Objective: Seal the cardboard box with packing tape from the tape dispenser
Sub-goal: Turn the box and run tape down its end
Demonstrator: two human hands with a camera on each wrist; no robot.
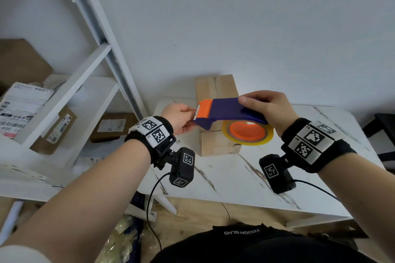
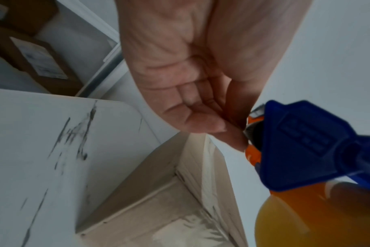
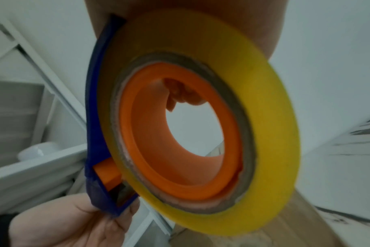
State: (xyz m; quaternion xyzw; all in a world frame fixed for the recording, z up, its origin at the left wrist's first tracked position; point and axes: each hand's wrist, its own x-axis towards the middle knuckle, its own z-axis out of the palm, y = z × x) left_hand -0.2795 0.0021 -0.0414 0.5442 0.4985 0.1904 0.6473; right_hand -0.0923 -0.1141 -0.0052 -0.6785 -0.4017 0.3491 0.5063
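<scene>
Blue and orange, one tape dispenser point(image 1: 230, 113) hangs above the one cardboard box point(image 1: 215, 92) at the bench's point(image 1: 320, 156) far edge. The right hand point(image 1: 271, 111) is wrapped round its body, steadying it. The left hand point(image 1: 181, 119) has its fingers pinched together at the toothed end, probably to pull tape free from the single yellow roll point(image 1: 248, 132).

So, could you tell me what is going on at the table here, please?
A person is getting ready to tape a cardboard box that sits on the white table. The right hand grips the blue and orange tape dispenser, held in the air above the box. The left hand pinches at its orange front end, by the toothed blade. No tape from it reaches the box yet.
</scene>
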